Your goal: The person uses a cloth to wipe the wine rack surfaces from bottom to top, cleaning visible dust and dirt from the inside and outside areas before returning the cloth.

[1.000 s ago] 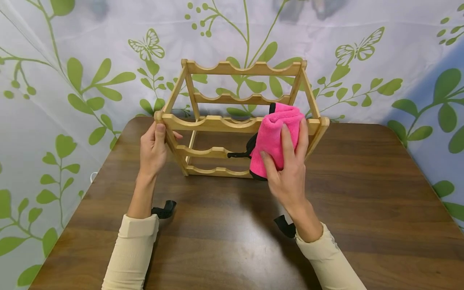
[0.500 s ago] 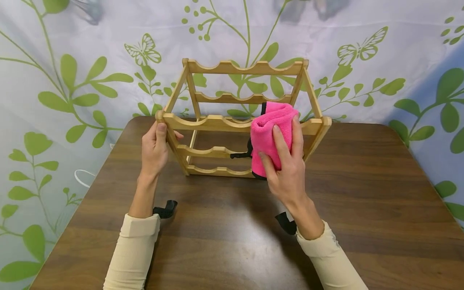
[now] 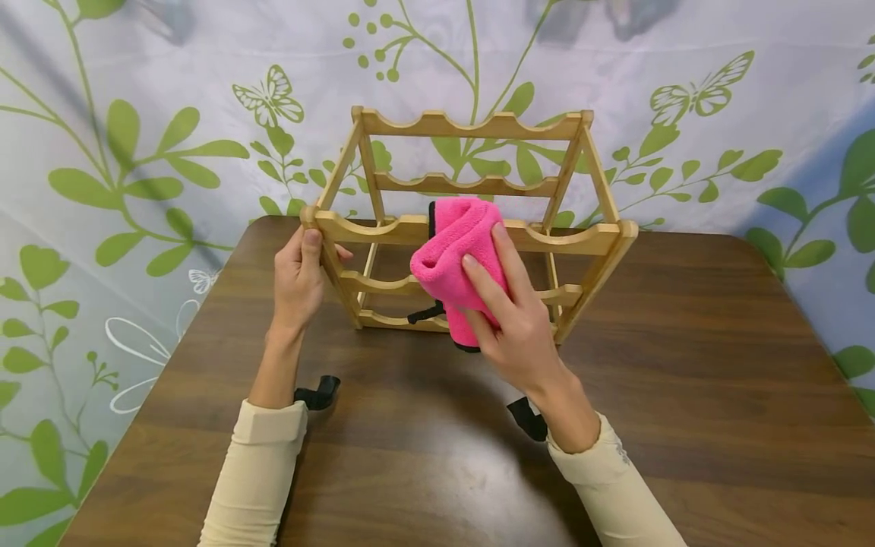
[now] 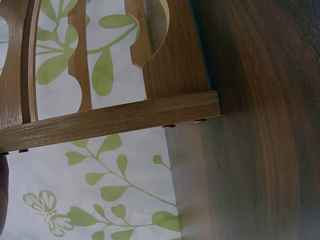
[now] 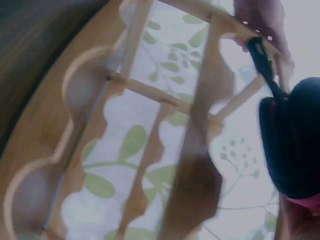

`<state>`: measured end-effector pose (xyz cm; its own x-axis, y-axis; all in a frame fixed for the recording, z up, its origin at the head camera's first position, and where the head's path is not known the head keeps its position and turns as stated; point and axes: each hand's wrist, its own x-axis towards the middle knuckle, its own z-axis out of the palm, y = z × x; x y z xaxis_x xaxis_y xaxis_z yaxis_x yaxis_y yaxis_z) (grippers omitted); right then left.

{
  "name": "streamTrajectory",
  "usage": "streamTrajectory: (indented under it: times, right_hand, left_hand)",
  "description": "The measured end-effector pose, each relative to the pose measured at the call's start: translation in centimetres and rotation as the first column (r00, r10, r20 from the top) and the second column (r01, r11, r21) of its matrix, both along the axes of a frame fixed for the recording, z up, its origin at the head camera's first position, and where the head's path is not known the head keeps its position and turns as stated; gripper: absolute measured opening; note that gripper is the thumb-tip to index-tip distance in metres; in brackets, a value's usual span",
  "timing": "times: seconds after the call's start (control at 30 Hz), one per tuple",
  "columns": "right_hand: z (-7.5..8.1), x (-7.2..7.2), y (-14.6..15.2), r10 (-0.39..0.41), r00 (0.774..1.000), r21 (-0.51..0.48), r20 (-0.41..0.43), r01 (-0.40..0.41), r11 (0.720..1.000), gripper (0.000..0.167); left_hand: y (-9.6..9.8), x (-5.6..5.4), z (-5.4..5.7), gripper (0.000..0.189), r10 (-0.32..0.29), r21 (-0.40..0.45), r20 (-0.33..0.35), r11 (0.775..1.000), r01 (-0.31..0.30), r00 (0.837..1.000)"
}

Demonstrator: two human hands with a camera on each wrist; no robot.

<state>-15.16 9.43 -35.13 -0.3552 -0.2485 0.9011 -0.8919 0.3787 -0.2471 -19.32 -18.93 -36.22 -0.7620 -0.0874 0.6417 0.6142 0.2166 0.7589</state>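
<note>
Cloth (image 3: 454, 243), pinched in my R hand (image 3: 522, 334), shifted L while L hand (image 3: 298, 277) gripped rack (image 3: 472, 184); rail (image 3: 604, 239) prob half-wiped, L end (image 3: 328, 226) undone.

Right hand (image 3: 525, 334) and pink cloth (image 3: 447, 235) shift leftward.
The cloth's fold now juts farther past the fingertips (image 3: 472, 263); more of the upper front rail (image 3: 588, 240) shows right of the fingers.
</note>
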Motion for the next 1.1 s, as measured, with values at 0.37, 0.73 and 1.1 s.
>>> streamTrajectory:
  times: [0.37,0.73,1.1]
  right_hand:
    - [-1.0,0.1,0.4,-0.285,0.958,0.256,-0.037,0.284,0.924,0.061]
    - [-1.2,0.3,0.6,-0.386,0.912,0.089,-0.142,0.400,0.912,0.042]
    - [-1.1,0.3,1.2,-0.422,0.896,-0.076,-0.139,0.415,0.907,0.041]
  left_hand:
    - [-0.1,0.0,-0.3,0.045,0.006,-0.010,-0.022,1.000,-0.007,1.000]
    - [-0.2,0.5,-0.5,0.047,0.017,-0.017,-0.025,1.000,-0.017,1.000]
    - [-0.2,0.7,-0.6,0.050,-0.002,-0.037,-0.040,0.999,0.000,0.999]
